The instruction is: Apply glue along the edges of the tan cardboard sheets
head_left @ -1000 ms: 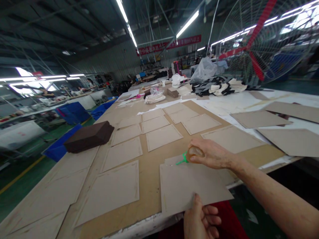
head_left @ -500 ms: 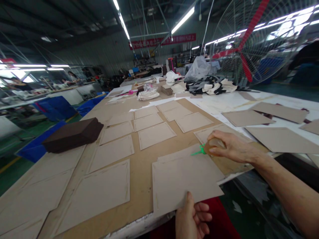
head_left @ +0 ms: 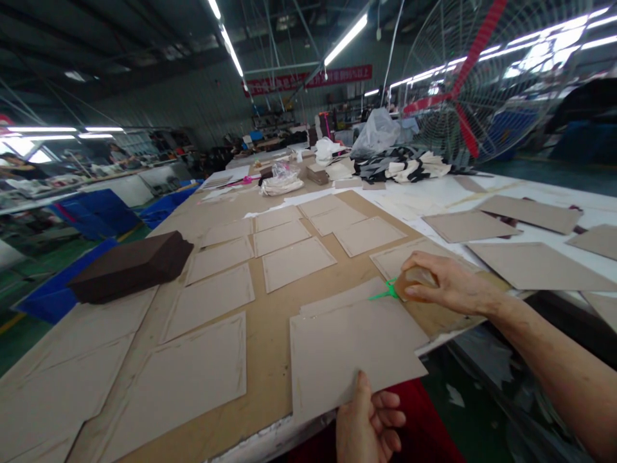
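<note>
My right hand (head_left: 446, 283) grips an amber squeeze bottle (head_left: 415, 286) with a thin green nozzle. The nozzle tip is at the far edge of a flat beige panel (head_left: 354, 350), pointing left. My left hand (head_left: 364, 418) pinches the panel's near edge, thumb on top and fingers underneath, where it overhangs the table edge. Under the panel's far side another beige panel (head_left: 342, 296) shows partly. Left of it lie more beige panels (head_left: 187, 379) with shiny streaks along their edges.
A dark brown stack (head_left: 132, 263) stands on the table's left side, beside a blue bin (head_left: 62, 283). Loose beige panels (head_left: 540, 263) lie on the right. Farther back are a clear plastic bag (head_left: 378, 132), black and white cloth pieces (head_left: 400, 166) and a large fan (head_left: 453, 96).
The nozzle has moved slightly right along the panel's far edge. My left hand keeps its hold on the near edge. The whole view has shifted a little.
</note>
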Motion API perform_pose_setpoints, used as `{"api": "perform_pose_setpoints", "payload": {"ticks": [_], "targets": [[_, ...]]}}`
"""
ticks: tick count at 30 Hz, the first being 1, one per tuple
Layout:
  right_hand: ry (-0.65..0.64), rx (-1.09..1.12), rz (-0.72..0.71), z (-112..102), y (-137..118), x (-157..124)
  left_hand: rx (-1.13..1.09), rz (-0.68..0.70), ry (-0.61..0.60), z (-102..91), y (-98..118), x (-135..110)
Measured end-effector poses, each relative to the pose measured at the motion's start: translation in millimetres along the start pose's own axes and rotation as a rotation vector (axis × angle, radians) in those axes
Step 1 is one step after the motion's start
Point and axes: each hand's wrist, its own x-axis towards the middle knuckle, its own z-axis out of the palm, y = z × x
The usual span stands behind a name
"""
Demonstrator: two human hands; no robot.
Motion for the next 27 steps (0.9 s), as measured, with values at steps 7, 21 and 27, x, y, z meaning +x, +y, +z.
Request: {"api": "perform_pose_setpoints", "payload": {"ticks": [7, 21, 27], "targets": [[-0.126, 0.024, -0.013, -16, -8, -25, 0.013, 0.003, 0.030, 3.0, 4, -5], [0.003, 0.022, -0.080, -6, -11, -19, 0.033, 0.000, 0.068, 6.7, 8, -12], [-0.110, 0.043, -0.064, -22, -15, -39, 0.033, -0.007, 0.074, 7.5, 8, -12]]}}
